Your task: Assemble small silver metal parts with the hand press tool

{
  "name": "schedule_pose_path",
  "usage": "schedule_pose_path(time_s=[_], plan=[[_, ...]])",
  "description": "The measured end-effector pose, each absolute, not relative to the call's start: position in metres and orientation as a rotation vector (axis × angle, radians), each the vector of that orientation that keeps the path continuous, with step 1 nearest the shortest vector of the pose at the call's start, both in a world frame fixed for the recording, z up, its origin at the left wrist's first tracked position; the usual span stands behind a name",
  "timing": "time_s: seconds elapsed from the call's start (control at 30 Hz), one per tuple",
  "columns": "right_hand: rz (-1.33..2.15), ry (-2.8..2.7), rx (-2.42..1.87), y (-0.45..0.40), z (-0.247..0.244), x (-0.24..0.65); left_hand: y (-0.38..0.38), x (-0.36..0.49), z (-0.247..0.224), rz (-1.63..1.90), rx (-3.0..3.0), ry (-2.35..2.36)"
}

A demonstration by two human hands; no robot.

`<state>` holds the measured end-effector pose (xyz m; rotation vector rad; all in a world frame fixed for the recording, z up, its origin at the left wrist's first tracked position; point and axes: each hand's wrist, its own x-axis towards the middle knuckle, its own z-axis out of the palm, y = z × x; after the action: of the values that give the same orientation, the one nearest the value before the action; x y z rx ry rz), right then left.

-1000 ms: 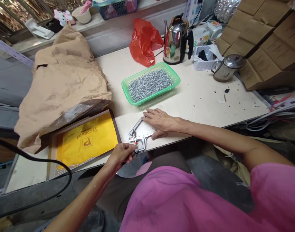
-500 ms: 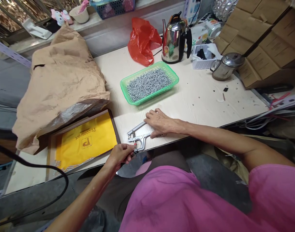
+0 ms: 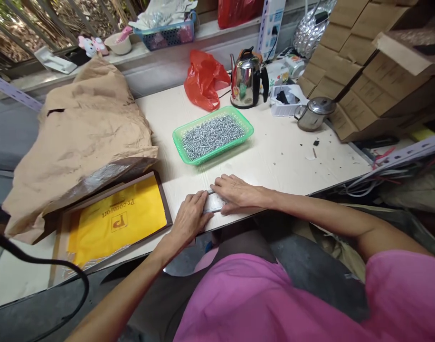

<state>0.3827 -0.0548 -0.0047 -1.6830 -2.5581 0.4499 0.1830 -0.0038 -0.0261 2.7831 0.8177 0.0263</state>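
Note:
Silver snap-fastener pliers [image 3: 213,209] lie at the front edge of the worktable, their handles pointing right. My left hand [image 3: 189,213] is closed over the jaw end and hides the head of the tool. Over the handle ends rests my right hand [image 3: 237,194], fingers on the upper handle and thumb by the lower one. Between the two hands a short stretch of both handles shows, spread apart. Beyond them stands a green plastic basket [image 3: 249,134] full of small metal pieces [image 3: 213,135].
To the left lie a yellow printed bag [image 3: 119,221] in a shallow box and a large brown paper sack [image 3: 82,133]. At the back are a red plastic bag [image 3: 203,78], a kettle [image 3: 244,80], a white tray [image 3: 279,110] and a metal pot [image 3: 315,116]. Cardboard boxes [image 3: 374,85] stand right.
My left hand has gone from pinching at the lower jaw to covering the whole head of the pliers. My right hand stays on the handles. The view has shifted slightly.

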Motion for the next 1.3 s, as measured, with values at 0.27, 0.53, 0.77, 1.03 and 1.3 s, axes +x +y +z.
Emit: schedule_pose_path(time_s=[0.27, 0.53, 0.77, 1.03, 1.3], plan=[[0.437, -2.556, -1.808, -0.068, -0.007, 0.376, 0.0, 0.198, -0.021, -0.123, 2.887, 0.689], [0.352, -2.486, -1.67, -0.086, -0.036, 0.367, -0.005, 0.195, -0.03, -0.126, 2.981, 0.603], [0.347, -2.39, -1.708, -0.073, -0.03, 0.383, -0.007, 0.192, -0.032, 0.013, 2.977, 0.669], [0.113, -2.379, -1.874, -0.037, -0.044, 0.396, -0.059, 0.185, -0.053, 0.319, 2.722, 0.66], [0.061, -2.409, -1.741, -0.023, -0.03, 0.367, -0.073, 0.184, -0.052, 0.349, 2.609, 0.661]])
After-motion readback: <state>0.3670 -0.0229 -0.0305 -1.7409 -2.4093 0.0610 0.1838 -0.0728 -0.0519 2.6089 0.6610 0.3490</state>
